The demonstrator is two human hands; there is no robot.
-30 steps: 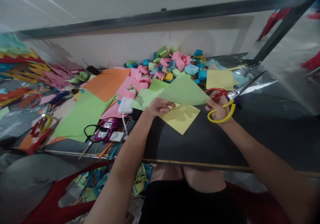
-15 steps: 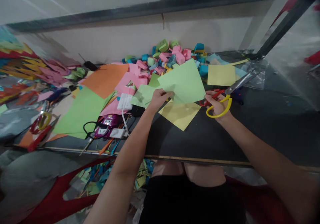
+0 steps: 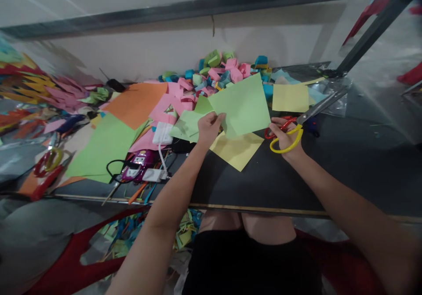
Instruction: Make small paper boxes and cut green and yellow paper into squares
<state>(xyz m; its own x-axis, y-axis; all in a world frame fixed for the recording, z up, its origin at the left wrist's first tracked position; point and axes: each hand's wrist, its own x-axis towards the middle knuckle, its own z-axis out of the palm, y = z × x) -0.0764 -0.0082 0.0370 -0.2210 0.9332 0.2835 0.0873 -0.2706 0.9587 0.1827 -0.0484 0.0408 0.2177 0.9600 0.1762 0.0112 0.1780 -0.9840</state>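
A light green sheet of paper (image 3: 245, 106) is raised above the dark table, tilted. My left hand (image 3: 210, 128) pinches its lower left corner. My right hand (image 3: 288, 139) is wrapped about the scissors (image 3: 286, 144), which have one yellow and one red handle. Their blades point away to the upper right, and my right fingertips are at the sheet's lower right corner. Beneath the raised sheet lies a yellow sheet (image 3: 237, 152). Another yellow sheet (image 3: 290, 98) rests behind the scissors.
Folded paper pieces (image 3: 224, 71) are heaped by the wall. To the left lie an orange sheet (image 3: 136, 103), a large green sheet (image 3: 102, 147), a purple device (image 3: 140, 165) with a white adapter (image 3: 154, 175), and more scissors (image 3: 49, 165). A metal bar (image 3: 211, 7) crosses above. Paper scraps (image 3: 127, 233) fill the floor.
The green sheet has turned slightly more upright, and my left hand's fingers have closed further at its corner. The scissors stay in my right hand. The whole view has shifted a little.
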